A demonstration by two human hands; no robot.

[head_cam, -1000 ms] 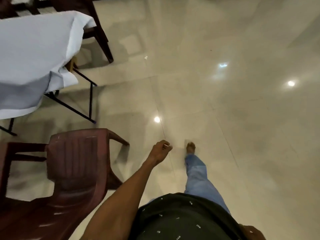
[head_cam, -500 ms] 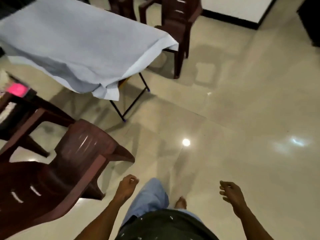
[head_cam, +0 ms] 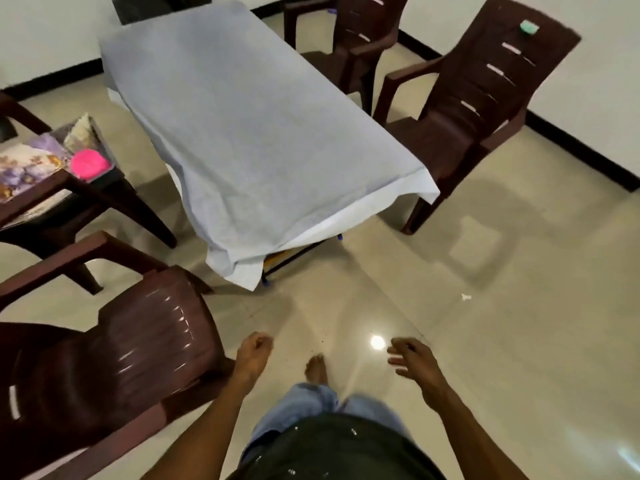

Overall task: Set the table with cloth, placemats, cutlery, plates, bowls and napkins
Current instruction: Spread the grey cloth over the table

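Across the tabletop at twelve o'clock, pale cloth draped over its edges, brown chairs at two o'clock, pink bowl on a chair at ten o'clock, left hand loosely curled and empty, right hand empty, fingers relaxed, above tiled floor.

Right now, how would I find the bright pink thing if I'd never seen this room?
Start at the long table under the white cloth. Left of it stands a brown chair piled with flowery placemats. The pink thing lies on their right end, round, the only bright pink there.
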